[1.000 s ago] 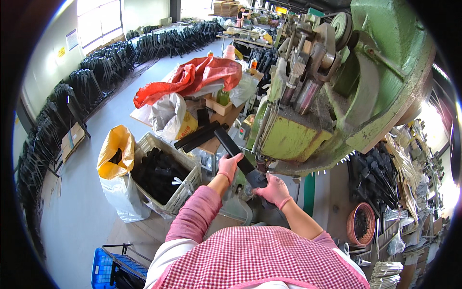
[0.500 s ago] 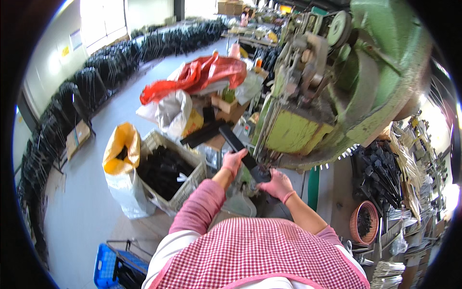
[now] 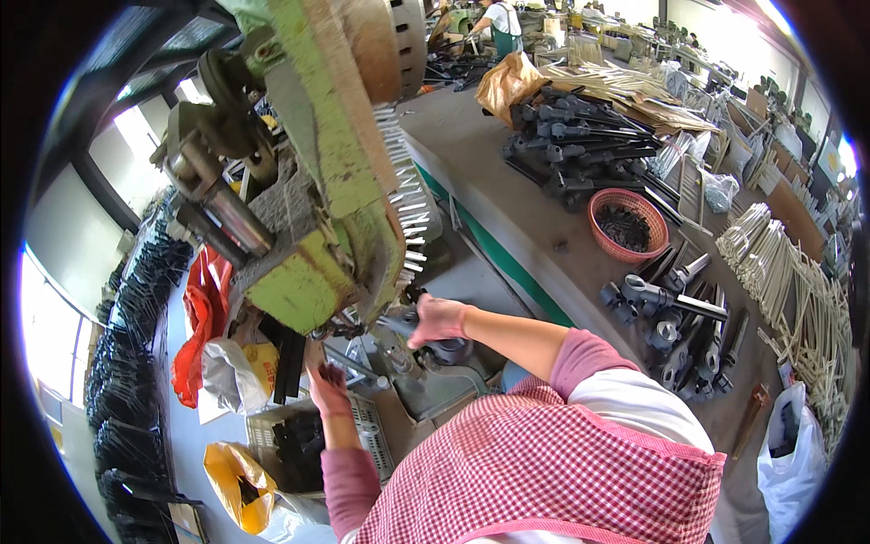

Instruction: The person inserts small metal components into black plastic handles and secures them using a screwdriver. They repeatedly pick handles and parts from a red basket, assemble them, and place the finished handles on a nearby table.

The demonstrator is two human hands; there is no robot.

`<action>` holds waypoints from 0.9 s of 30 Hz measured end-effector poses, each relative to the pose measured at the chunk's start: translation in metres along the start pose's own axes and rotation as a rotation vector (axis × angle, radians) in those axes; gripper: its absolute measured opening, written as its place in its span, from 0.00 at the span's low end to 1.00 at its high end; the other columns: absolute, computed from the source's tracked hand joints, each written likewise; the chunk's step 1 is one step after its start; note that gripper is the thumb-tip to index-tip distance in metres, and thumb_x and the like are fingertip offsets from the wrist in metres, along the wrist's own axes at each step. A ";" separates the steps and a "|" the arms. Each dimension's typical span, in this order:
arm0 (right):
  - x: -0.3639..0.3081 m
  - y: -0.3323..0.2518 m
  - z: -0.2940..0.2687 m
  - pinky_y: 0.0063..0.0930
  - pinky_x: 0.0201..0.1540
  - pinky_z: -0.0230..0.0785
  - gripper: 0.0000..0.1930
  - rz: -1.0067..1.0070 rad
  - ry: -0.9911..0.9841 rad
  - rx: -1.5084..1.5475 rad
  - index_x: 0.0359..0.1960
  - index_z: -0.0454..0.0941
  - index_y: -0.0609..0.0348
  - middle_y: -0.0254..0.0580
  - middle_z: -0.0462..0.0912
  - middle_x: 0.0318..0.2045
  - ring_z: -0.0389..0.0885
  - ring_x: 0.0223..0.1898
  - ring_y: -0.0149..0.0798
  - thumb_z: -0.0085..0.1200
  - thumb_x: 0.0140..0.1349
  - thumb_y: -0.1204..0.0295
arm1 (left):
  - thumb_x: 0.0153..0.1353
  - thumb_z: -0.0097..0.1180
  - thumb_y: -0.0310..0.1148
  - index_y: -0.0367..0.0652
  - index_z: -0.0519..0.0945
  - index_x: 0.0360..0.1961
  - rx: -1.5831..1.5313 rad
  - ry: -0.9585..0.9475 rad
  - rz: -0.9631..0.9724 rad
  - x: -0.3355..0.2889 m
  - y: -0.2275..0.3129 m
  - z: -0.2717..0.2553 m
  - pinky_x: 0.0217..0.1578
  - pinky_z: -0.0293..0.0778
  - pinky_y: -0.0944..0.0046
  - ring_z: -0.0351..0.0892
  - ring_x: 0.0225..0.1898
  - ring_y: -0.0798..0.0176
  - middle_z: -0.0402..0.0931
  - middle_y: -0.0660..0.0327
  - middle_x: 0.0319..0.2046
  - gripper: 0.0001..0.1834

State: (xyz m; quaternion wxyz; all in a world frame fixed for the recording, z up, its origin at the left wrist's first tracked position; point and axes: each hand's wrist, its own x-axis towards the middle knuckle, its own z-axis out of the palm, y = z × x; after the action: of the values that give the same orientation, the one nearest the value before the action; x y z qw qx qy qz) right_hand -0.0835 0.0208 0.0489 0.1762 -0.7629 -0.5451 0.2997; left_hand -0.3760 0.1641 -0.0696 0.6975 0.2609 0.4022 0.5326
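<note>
Left hand (image 3: 330, 388) moved apart — right grip (image 3: 437, 321) curled round dark part (image 3: 400, 319).

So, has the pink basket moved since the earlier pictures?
No: the view swung, but the pink basket still sits beside the black parts on the bench, right of the green strip.

Factory workshop, machine and bench area.
Indicators: heavy green machine (image 3: 304, 281), worn and grimy, left of centre; long bench (image 3: 507, 218), upper centre to lower right, bearing piled black parts (image 3: 580, 136) and a pink basket (image 3: 600, 238) of small pieces (image 3: 625, 228); bundled pale rods (image 3: 784, 304), right; rows of dark frames (image 3: 127, 399), far left; aproned co-worker (image 3: 498, 20), top centre.
</note>
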 end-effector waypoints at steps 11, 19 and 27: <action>-0.091 0.161 -0.027 0.35 0.32 0.72 0.26 0.234 -0.090 0.430 0.26 0.83 0.70 0.46 0.83 0.25 0.81 0.27 0.37 0.68 0.41 0.52 | 0.67 0.52 0.55 0.46 0.77 0.35 -0.236 -1.101 -0.744 -0.079 -0.211 0.164 0.37 0.76 0.60 0.79 0.30 0.59 0.80 0.59 0.31 0.22; -0.144 0.258 -0.095 0.34 0.49 0.74 0.32 0.210 -0.020 0.556 0.39 0.80 0.69 0.56 0.84 0.40 0.83 0.44 0.44 0.69 0.40 0.51 | 0.62 0.59 0.34 0.45 0.73 0.25 0.110 -0.421 -0.500 -0.050 -0.239 0.383 0.32 0.76 0.56 0.77 0.25 0.58 0.74 0.61 0.22 0.11; -0.051 0.336 -0.120 0.24 0.35 0.69 0.12 0.170 0.503 1.439 0.33 0.81 0.64 0.32 0.81 0.29 0.76 0.31 0.25 0.65 0.57 0.66 | 0.70 0.53 0.37 0.40 0.77 0.48 0.397 -0.769 -0.349 -0.124 -0.278 0.399 0.40 0.78 0.64 0.81 0.38 0.65 0.80 0.60 0.40 0.13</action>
State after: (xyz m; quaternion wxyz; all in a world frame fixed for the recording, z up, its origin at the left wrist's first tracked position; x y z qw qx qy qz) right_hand 0.2267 -0.1354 -0.0471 0.7246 -0.5447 -0.0984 0.4106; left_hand 0.0935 -0.0106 -0.0393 0.8117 0.4962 0.2464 0.1849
